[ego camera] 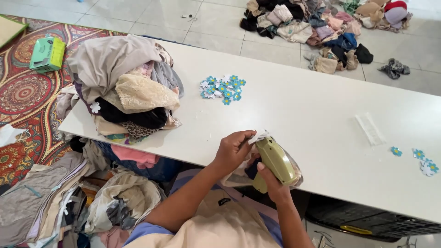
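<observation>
Right hand (272, 180) grips tagging gun (275, 160).

Tagging gun (275, 161): smooth olive plastic. Table (298, 110): matt white laminate. Garment pile (124, 87): soft cloth, some lace. Flower tags (223, 87): paper.

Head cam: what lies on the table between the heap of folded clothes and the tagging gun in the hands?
Between the beige and grey clothes heap and the olive-green plastic tagging gun, the head view shows only bare white tabletop; the blue paper flowers lie farther back.

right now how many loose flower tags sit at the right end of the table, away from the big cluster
4, I think: one flower tag alone, another beside it, two overlapping at the table edge. Overlap may hide more.
</observation>
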